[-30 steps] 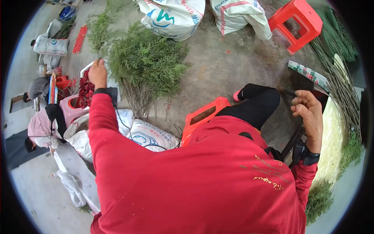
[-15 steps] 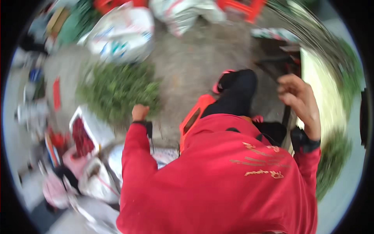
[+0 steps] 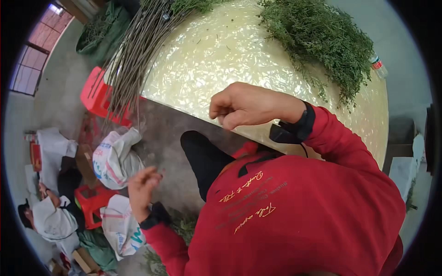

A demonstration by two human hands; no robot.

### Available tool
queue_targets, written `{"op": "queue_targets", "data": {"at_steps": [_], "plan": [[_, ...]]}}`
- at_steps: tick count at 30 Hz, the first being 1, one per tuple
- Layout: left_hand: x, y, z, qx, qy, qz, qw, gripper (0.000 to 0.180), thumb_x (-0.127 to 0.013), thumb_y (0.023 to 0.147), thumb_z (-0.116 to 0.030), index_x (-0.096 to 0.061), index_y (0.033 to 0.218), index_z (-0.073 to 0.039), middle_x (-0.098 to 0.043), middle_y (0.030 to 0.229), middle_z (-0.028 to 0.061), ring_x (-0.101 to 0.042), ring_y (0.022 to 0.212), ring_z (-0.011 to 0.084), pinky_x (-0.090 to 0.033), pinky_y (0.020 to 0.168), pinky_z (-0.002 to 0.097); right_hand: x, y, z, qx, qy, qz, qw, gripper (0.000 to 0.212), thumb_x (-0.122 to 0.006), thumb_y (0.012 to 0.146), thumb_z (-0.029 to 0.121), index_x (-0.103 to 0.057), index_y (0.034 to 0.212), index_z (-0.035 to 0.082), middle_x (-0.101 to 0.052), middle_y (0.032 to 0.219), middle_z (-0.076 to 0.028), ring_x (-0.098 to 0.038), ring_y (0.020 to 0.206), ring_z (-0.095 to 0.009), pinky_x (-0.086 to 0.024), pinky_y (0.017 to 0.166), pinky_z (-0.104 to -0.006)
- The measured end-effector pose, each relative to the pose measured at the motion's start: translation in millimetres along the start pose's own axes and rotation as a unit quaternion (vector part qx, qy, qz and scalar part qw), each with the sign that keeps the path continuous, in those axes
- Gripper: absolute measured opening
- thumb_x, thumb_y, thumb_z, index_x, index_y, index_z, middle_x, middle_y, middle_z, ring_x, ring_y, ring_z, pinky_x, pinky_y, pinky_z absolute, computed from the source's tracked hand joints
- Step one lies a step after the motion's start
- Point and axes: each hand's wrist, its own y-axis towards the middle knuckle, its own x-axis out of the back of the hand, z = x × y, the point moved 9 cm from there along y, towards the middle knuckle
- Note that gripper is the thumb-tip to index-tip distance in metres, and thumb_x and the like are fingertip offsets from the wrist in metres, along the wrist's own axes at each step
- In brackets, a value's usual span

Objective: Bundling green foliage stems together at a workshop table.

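My right hand (image 3: 251,106) hangs over the near edge of a shiny, pale-yellow covered table (image 3: 216,50). Its fingers curl loosely closed, and nothing shows in them. To the left, my left hand (image 3: 143,189) is raised above the floor, near white printed sacks, fingers bent but apart, holding nothing. On the table's far right lies a heap of green leafy sprigs (image 3: 322,43). A bundle of long bare stems (image 3: 138,55) lies across its left end, sticking out past the edge.
A red plastic stool (image 3: 99,94) stands below the stems. White sacks (image 3: 115,158) and another red stool (image 3: 94,202) are at left, beside a seated person (image 3: 53,216). A bottle (image 3: 378,66) is at the table's right. More greenery (image 3: 184,223) lies on the floor.
My view and body have turned to the right, so the table now fills the upper part. My right hand is now over its edge; the left hand's fingers have loosened.
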Motion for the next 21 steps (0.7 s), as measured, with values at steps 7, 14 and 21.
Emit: {"op": "queue_targets", "data": {"at_steps": [7, 14, 21], "plan": [[-22.4, 113.6, -167.3, -0.319, 0.368, -0.205, 0.849, 0.019, -0.06, 0.073, -0.007, -0.059, 0.09, 0.0, -0.058, 0.087, 0.0101, -0.056, 0.081, 0.0237, -0.044, 0.071, 0.0304, 34.8, -35.2, -20.1, -0.013, 0.031, -0.066, 0.997, 0.024, -0.061, 0.07, 0.006, -0.056, 0.091, -0.003, -0.059, 0.071, -0.007, -0.055, 0.065, -0.011, -0.047, 0.062, -0.0251], [-9.3, 232.1, -125.4, -0.17, 0.576, -0.256, 0.757, 0.035, -0.065, 0.069, -0.016, -0.057, 0.102, -0.007, -0.055, 0.105, 0.0136, -0.052, 0.093, 0.0355, -0.043, 0.08, 0.0437, 43.6, -58.9, -4.6, -0.001, 0.029, -0.085, 0.996, 0.025, -0.062, 0.07, 0.007, -0.055, 0.092, -0.003, -0.06, 0.072, -0.007, -0.056, 0.067, -0.011, -0.047, 0.062, -0.025], [-33.3, 246.1, -127.3, -0.168, 0.631, -0.269, 0.708, 0.026, -0.066, 0.068, -0.019, -0.06, 0.088, -0.004, -0.057, 0.099, 0.014, -0.054, 0.088, 0.0354, -0.044, 0.071, 0.0439, 57.1, -80.9, -23.5, -0.026, 0.018, -0.126, 0.992, 0.025, -0.063, 0.07, 0.008, -0.056, 0.092, -0.003, -0.06, 0.072, -0.007, -0.057, 0.067, -0.012, -0.047, 0.063, -0.025]]}}
